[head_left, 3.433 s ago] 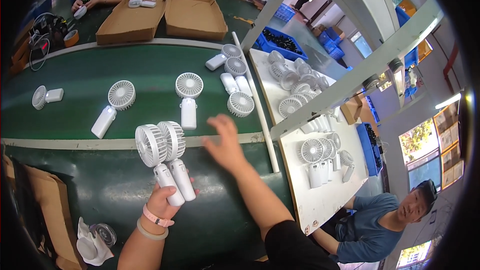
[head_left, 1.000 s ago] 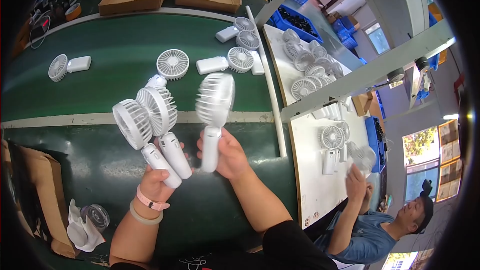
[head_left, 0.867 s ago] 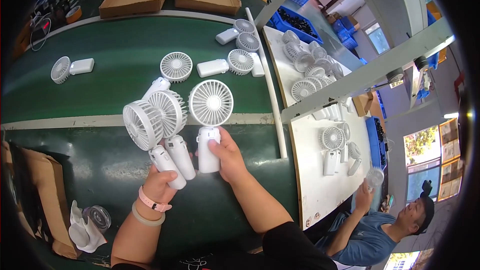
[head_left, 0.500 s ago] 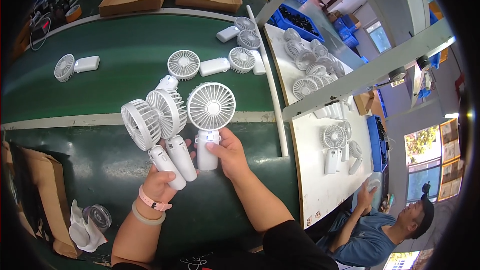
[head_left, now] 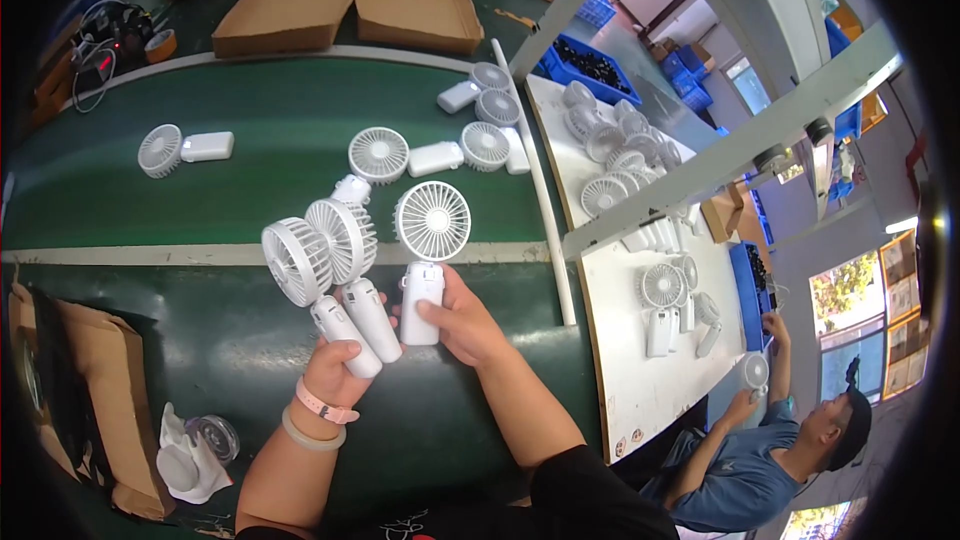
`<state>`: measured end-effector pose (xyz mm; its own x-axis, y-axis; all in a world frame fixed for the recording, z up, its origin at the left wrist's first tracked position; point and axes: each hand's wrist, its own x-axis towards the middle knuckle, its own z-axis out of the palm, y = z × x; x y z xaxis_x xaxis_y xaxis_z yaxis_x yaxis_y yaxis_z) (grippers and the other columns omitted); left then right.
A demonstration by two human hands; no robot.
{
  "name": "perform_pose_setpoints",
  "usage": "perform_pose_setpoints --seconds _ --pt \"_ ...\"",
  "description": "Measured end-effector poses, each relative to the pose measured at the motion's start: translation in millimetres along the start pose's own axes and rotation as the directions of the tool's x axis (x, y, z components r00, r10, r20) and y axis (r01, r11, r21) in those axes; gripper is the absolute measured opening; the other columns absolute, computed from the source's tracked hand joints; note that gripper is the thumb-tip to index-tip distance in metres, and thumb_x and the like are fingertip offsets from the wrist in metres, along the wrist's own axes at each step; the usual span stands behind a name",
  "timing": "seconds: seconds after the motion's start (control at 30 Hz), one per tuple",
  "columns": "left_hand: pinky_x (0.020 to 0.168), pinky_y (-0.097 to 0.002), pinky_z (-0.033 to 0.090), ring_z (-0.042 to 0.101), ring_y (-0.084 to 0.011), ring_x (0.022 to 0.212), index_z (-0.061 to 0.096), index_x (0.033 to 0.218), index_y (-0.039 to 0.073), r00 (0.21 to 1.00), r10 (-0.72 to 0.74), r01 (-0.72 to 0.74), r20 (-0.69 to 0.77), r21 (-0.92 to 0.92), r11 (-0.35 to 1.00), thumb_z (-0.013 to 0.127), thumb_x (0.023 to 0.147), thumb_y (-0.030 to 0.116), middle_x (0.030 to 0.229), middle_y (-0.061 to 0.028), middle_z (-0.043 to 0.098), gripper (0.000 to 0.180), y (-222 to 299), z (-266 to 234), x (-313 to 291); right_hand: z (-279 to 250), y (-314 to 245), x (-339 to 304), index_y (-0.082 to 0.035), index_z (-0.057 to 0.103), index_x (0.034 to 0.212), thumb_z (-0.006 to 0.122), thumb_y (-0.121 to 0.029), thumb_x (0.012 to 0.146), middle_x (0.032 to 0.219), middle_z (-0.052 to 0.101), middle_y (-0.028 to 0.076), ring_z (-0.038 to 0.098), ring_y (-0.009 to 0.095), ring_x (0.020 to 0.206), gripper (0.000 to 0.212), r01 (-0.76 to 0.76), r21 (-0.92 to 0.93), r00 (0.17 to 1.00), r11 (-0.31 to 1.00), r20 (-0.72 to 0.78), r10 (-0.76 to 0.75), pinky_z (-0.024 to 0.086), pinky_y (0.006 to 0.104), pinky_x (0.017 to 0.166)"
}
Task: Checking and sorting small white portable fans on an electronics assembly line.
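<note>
My left hand (head_left: 328,372) is closed round the handles of two white handheld fans, an outer one (head_left: 345,338) and an inner one (head_left: 369,316), their round grilles leaning to the upper left. In my right hand (head_left: 466,322) is a third handheld fan (head_left: 423,305), held upright, thumb on the front of its handle and its round grille (head_left: 433,221) facing up. The three handles are close together. Just beyond, a white fan handle (head_left: 350,190) on the green belt (head_left: 270,180) is partly hidden by the left-hand fans.
More white fans lie on the belt: one at left (head_left: 160,150), others near a white rail (head_left: 535,180). A white side table (head_left: 640,400) bears several fans. A co-worker (head_left: 750,465) at right holds a fan. Cardboard trays (head_left: 415,5) stand beyond; an open carton (head_left: 110,380) is at lower left.
The right-hand fan's grille has tipped back from its handle. My view has shifted slightly. The co-worker's one hand has moved up to a blue crate, the other holding a fan.
</note>
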<state>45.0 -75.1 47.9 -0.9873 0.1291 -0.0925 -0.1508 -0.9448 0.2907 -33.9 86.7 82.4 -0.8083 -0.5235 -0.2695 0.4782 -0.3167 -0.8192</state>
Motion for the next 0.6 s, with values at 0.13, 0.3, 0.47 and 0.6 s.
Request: perform_pose_setpoints --seconds 0.13,0.3,0.47,0.6 --pt "0.084 -0.0511 0.045 0.052 -0.0264 0.105 0.037 0.126 0.025 0.999 0.036 -0.036 -0.011 -0.064 0.997 0.065 0.065 0.007 0.123 -0.0052 0.046 0.070 1 -2 1 16 -51 33 -0.018 0.030 0.130 0.058 -0.008 0.083 0.109 0.053 0.006 0.060 0.024 0.088 0.056 -0.234 -0.209 0.971 0.949 -0.005 0.238 0.057 0.0439 0.059" --pt "0.084 -0.0509 0.046 0.052 -0.0262 0.104 0.037 0.125 0.024 0.998 0.065 -0.064 0.010 -0.106 0.992 0.065 0.064 0.007 0.122 -0.0057 0.046 0.069 4 4 2 44 -138 145 -0.006 0.043 0.121 0.056 -0.010 0.085 0.105 0.057 0.008 0.059 0.018 0.088 0.039 0.119 -0.510 0.990 0.852 -0.004 -0.140 0.055 0.0395 0.070" --pt "0.083 -0.0482 0.048 0.051 -0.0286 0.103 0.032 0.128 0.018 0.998 0.062 -0.064 -0.021 -0.083 0.995 0.062 0.063 0.005 0.118 -0.0100 0.045 0.072 8 3 -5 74 -112 175 0.000 0.038 0.128 0.063 -0.012 0.077 0.125 0.043 0.022 0.041 0.030 0.118 0.058 0.341 -0.878 0.811 0.336 0.093 -0.578 0.034 0.0362 0.097" --pt "0.084 -0.0485 0.047 0.051 -0.0291 0.104 0.031 0.129 0.017 0.999 0.052 -0.053 -0.014 -0.114 0.992 0.062 0.063 0.005 0.119 -0.0104 0.045 0.073 8 4 -4 67 -29 149 -0.014 0.052 0.119 0.057 -0.027 0.079 0.124 0.041 0.020 0.046 0.037 0.109 0.043 0.182 -0.949 0.925 -0.259 0.255 -0.282 0.044 0.0404 0.087"
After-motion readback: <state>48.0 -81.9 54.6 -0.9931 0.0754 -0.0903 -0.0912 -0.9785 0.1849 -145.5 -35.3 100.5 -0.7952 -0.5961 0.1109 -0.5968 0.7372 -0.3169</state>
